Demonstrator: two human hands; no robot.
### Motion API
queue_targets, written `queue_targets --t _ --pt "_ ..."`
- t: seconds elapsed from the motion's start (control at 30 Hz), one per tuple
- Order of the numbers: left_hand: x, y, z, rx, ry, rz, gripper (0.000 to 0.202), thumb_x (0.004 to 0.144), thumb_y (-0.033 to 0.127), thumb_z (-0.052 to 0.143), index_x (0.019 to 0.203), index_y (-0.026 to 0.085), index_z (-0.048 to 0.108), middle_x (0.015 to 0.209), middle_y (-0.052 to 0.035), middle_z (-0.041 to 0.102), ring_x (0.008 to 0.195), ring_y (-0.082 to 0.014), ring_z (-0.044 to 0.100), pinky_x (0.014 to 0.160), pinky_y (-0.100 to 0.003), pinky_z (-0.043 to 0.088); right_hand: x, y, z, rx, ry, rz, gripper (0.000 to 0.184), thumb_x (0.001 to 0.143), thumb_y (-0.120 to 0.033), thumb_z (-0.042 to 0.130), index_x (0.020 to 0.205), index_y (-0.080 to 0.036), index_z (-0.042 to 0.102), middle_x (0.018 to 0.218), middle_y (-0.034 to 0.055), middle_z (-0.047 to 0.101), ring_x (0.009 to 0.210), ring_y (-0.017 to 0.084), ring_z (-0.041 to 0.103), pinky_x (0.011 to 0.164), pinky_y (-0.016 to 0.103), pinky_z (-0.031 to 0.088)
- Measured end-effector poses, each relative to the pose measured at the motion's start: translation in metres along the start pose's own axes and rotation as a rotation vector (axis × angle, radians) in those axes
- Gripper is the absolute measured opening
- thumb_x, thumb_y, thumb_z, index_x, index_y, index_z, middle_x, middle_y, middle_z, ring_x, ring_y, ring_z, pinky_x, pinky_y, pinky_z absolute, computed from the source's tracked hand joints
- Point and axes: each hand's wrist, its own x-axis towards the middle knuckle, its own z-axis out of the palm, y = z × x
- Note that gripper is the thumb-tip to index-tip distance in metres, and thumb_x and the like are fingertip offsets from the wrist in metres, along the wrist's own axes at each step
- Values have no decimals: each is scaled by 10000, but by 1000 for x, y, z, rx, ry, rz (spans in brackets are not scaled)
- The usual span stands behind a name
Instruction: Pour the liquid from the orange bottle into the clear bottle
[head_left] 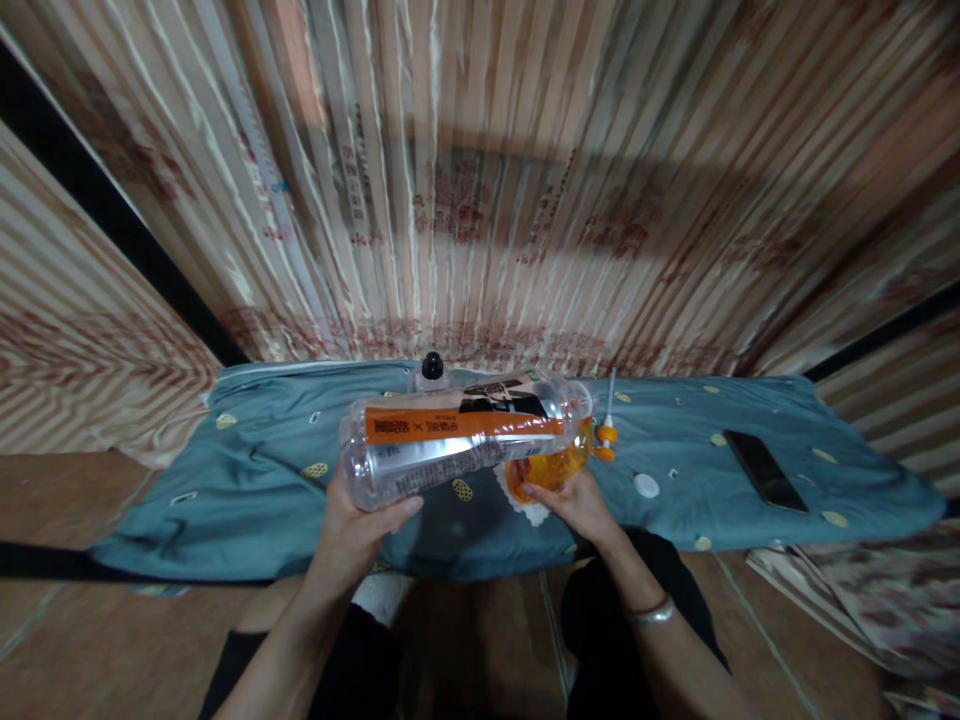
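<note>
My left hand (364, 525) is wrapped round the base of a big clear plastic bottle (457, 430) with an orange and silver label. This bottle lies almost level in the air, its neck pointing right. Its uncapped-looking mouth is close to the top of a small orange bottle (544, 470); whether they touch, I cannot tell. Closed round the small bottle is my right hand (574, 505). White tissue or cloth (531, 512) shows under the small bottle. An orange pump head (605, 437) with a pale tube sits just right of it. Any liquid flow is too unclear to see.
A blue-green patterned cloth (277, 500) covers the low surface. On it are a black-capped bottle (432, 368) at the back, a round white cap (646, 486) and a dark phone (765, 470) at right. Striped curtains (480, 200) hang behind.
</note>
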Motion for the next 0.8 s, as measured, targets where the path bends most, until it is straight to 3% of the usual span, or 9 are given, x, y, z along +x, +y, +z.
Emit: queue_targets --t 0.13,0.3,0.57,0.73,0.8 --pt "1 2 2 -4 2 -14 673 440 164 948 1075 187 727 939 -22 808 861 -233 760 813 -331 620 0 -1 -1 -2 -15 -5 496 744 -559 854 1103 -230 757 1171 117 820 1110 361 763 1059 546 573" --pt "3 1 -1 -13 -10 -17 635 438 159 955 1028 208 727 966 -13 809 940 -245 766 868 -331 615 -1 0 0 -4 -1 -5 520 736 -560 861 1115 -219 756 1170 124 819 1102 364 765 1049 543 576" --pt "4 -2 -2 -18 -25 -5 660 450 179 964 1070 201 741 984 -14 814 921 -225 768 863 -314 613 0 3 1 3 -6 -4 534 746 -551 866 1146 -213 758 1185 122 817 1131 356 759 1062 530 580" --pt "5 -6 -6 -16 -53 13 658 474 177 960 1095 192 743 899 -12 805 714 -178 723 708 -288 608 0 1 0 -20 -5 -7 487 749 -519 871 1126 -229 769 1159 106 826 1084 346 773 1047 521 587" --pt "5 -8 -8 -7 -59 14 666 484 179 962 1112 187 739 913 -16 807 731 -189 731 736 -308 618 0 1 0 -27 2 -14 477 744 -506 875 1120 -231 771 1164 105 826 1090 349 772 1048 520 586"
